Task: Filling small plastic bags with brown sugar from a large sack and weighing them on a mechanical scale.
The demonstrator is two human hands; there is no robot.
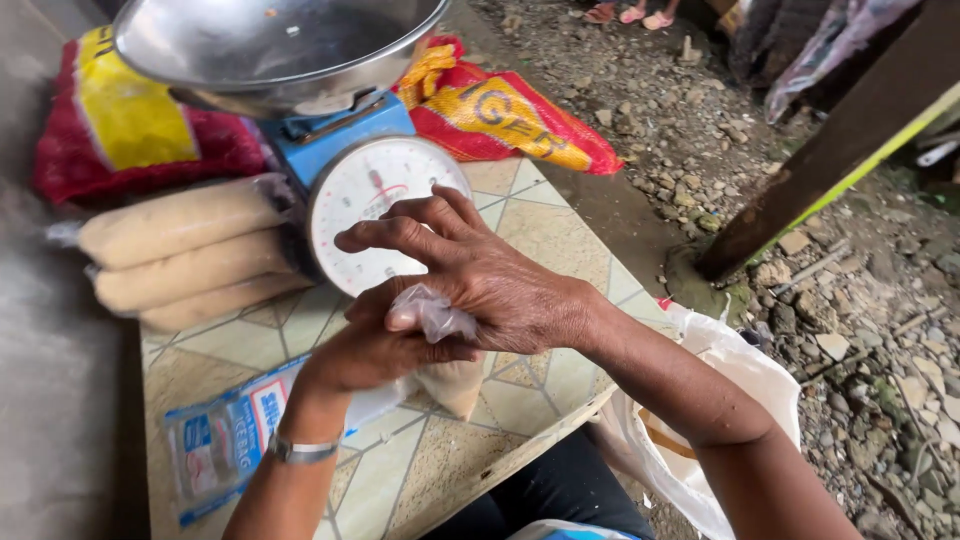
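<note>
Tiled in tan and grey, the tabletop [520,215] carries a blue dial scale [372,195] with a dented steel pan [270,45], red and yellow woven sacks [500,115] behind, and three long clear packs of pale grain [185,250] stacked beside it. Nearer, a flat blue-printed sleeve of plastic bags [215,445] lies. Both hands meet before the dial: the left hand [365,355] pinches the crinkled neck of a small grain-filled clear bag [450,375], and the right hand [480,280] wraps it, fingers partly spread.

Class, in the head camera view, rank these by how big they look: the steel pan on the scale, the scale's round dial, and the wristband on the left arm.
1. Steel pan, though it sits partly out of frame.
2. Round dial, partly behind a hand.
3. Wristband, clearly smallest.
</note>
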